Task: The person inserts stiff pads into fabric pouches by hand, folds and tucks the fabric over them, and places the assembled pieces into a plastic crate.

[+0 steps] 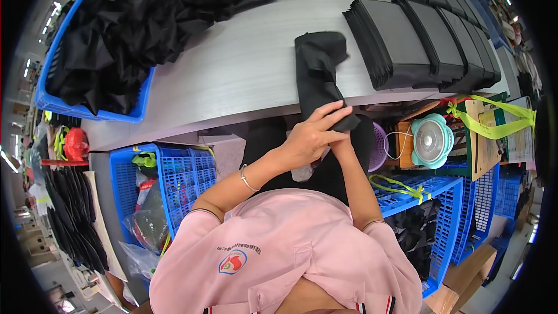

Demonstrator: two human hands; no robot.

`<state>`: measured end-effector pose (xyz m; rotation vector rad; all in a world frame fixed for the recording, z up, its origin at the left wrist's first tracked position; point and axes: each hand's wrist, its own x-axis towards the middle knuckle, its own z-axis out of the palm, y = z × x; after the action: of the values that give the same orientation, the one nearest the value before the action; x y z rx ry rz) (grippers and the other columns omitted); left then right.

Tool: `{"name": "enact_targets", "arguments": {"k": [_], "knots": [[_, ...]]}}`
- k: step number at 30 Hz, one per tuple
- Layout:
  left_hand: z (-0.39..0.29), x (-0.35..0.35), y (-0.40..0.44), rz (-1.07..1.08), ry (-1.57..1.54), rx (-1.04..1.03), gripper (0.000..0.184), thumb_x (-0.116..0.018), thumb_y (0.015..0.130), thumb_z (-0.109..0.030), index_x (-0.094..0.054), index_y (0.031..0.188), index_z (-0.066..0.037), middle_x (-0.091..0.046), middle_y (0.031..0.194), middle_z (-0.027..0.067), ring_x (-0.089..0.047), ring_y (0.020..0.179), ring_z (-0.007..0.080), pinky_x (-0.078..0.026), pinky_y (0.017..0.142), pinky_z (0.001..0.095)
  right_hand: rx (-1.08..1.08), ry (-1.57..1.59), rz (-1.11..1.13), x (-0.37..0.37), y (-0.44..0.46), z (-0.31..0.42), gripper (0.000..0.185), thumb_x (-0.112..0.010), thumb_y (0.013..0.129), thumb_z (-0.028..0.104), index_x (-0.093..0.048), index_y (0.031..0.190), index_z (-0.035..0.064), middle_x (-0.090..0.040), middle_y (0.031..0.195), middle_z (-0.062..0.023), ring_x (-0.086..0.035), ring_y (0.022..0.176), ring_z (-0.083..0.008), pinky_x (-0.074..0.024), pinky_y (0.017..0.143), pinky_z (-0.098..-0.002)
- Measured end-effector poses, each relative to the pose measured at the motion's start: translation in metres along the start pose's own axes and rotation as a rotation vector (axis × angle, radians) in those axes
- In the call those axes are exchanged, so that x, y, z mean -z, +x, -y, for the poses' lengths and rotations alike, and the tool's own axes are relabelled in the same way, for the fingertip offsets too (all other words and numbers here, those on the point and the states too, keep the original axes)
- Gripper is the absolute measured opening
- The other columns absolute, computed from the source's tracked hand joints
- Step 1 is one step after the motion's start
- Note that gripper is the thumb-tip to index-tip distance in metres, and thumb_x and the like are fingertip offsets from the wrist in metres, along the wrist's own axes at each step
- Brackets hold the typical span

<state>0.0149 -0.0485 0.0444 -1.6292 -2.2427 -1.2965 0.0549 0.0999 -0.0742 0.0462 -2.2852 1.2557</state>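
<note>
A black fabric piece point(314, 75), partly folded over itself, lies on the grey table and hangs over its front edge. At that edge my left hand point(314, 139), with a bracelet on the wrist, closes on the fabric's near end, fingers lying across it. Close beside it, my right hand point(342, 144) is at the same end of the fabric. Its fingers are mostly hidden by the left hand and the cloth, so its grip shows only in part.
Neat stacks of black pieces point(401, 38) stand at the table's right. On the left, a blue basket point(142, 102) overflows with loose black fabric point(116, 52). Blue crates point(180, 177) flank my lap. A small turquoise fan point(433, 139) sits below the table edge at the right.
</note>
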Motion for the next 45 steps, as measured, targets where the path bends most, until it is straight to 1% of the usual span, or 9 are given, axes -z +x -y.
{"name": "enact_targets", "arguments": {"k": [3, 5, 7, 10, 16, 22, 31, 34, 45], "knots": [[-0.008, 0.011, -0.016, -0.224, -0.105, 0.06, 0.052, -0.072, 0.072, -0.003, -0.066, 0.124, -0.008, -0.045, 0.148, 0.0173, -0.041, 0.135, 0.0363, -0.046, 0.1, 0.0421, -0.461, 0.73, 0.053, 0.016, 0.024, 0.023, 0.043, -0.055, 0.099, 0.022, -0.048, 0.138, 0.0039, -0.055, 0.136, -0.0099, -0.056, 0.122, -0.0235, -0.048, 0.1, -0.0372], [-0.015, 0.018, -0.03, -0.325, -0.064, 0.123, 0.062, -0.073, 0.071, -0.009, -0.059, 0.132, -0.003, -0.041, 0.149, 0.0209, -0.039, 0.136, 0.0385, -0.042, 0.102, 0.0439, -0.924, 1.01, -0.223, 0.027, 0.042, 0.064, 0.048, -0.05, 0.101, 0.036, -0.049, 0.138, 0.0055, -0.059, 0.131, -0.0109, -0.06, 0.115, -0.0234, -0.0527, 0.093, -0.0424], [-0.011, 0.009, -0.036, -0.295, -0.05, 0.136, 0.082, -0.072, 0.07, -0.01, -0.041, 0.145, -0.002, -0.027, 0.156, 0.0229, -0.029, 0.141, 0.0411, -0.033, 0.109, 0.0475, -0.973, 1.13, -0.283, 0.034, 0.051, 0.071, 0.05, -0.053, 0.099, 0.033, -0.049, 0.138, 0.0016, -0.059, 0.132, -0.0143, -0.062, 0.115, -0.0255, -0.0543, 0.093, -0.0391], [-0.015, -0.007, -0.03, -0.331, -0.098, 0.217, 0.097, -0.07, 0.068, -0.007, -0.024, 0.153, -0.004, -0.013, 0.16, 0.0235, -0.018, 0.145, 0.0423, -0.024, 0.114, 0.0501, -0.863, 1.256, -0.317, 0.032, 0.053, 0.075, 0.049, -0.053, 0.099, 0.034, -0.05, 0.135, 0.0009, -0.06, 0.13, -0.0148, -0.063, 0.113, -0.0264, -0.0551, 0.092, -0.0394], [-0.022, -0.01, -0.013, -0.48, 0.01, 0.351, 0.082, -0.07, 0.066, -0.003, -0.043, 0.144, -0.005, -0.035, 0.149, 0.0193, -0.035, 0.133, 0.0382, -0.028, 0.111, 0.0482, -0.756, 1.327, -0.267, 0.024, 0.051, 0.073, 0.044, -0.056, 0.098, 0.032, -0.054, 0.131, 0.0021, -0.063, 0.125, -0.0118, -0.064, 0.109, -0.0237, -0.0557, 0.091, -0.0372], [-0.033, -0.015, -0.011, -0.652, -0.119, 0.429, 0.072, -0.054, 0.062, 0.019, -0.065, 0.127, -0.011, -0.057, 0.123, 0.0071, -0.052, 0.108, 0.0236, -0.051, 0.077, 0.0279, -0.909, 1.174, -0.359, 0.029, 0.047, 0.092, 0.04, -0.058, 0.096, 0.032, -0.057, 0.128, 0.0071, -0.065, 0.119, -0.0077, -0.065, 0.105, -0.0216, -0.0557, 0.088, -0.0366], [-0.028, -0.014, -0.018, -0.631, -0.1, 0.362, 0.063, -0.062, 0.064, 0.018, -0.07, 0.121, -0.01, -0.059, 0.114, 0.0063, -0.056, 0.099, 0.02, -0.051, 0.077, 0.0289, -0.625, 1.386, -0.221, 0.018, 0.028, 0.063, 0.04, -0.061, 0.095, 0.032, -0.057, 0.123, 0.0041, -0.065, 0.114, -0.01, -0.065, 0.102, -0.0231, -0.0564, 0.089, -0.039], [-0.029, -0.015, -0.018, -0.636, -0.118, 0.375, 0.064, -0.061, 0.064, 0.018, -0.07, 0.122, -0.01, -0.059, 0.114, 0.0065, -0.057, 0.097, 0.0194, -0.051, 0.078, 0.0285, -0.61, 1.256, -0.233, 0.011, 0.029, 0.05, 0.039, -0.05, 0.1, 0.034, -0.057, 0.121, 0.0016, -0.065, 0.111, -0.0123, -0.066, 0.099, -0.0251, -0.0584, 0.084, -0.0401], [-0.015, -0.023, -0.03, -0.654, -0.096, 0.348, 0.065, -0.06, 0.067, 0.015, -0.066, 0.128, -0.008, -0.054, 0.125, 0.0106, -0.054, 0.097, 0.021, -0.05, 0.08, 0.0299, -0.801, 1.228, -0.298, -0.002, 0.035, 0.056, 0.041, -0.049, 0.101, 0.035, -0.054, 0.125, 0.0025, -0.064, 0.113, -0.012, -0.066, 0.101, -0.0249, -0.0572, 0.087, -0.0395]]}}
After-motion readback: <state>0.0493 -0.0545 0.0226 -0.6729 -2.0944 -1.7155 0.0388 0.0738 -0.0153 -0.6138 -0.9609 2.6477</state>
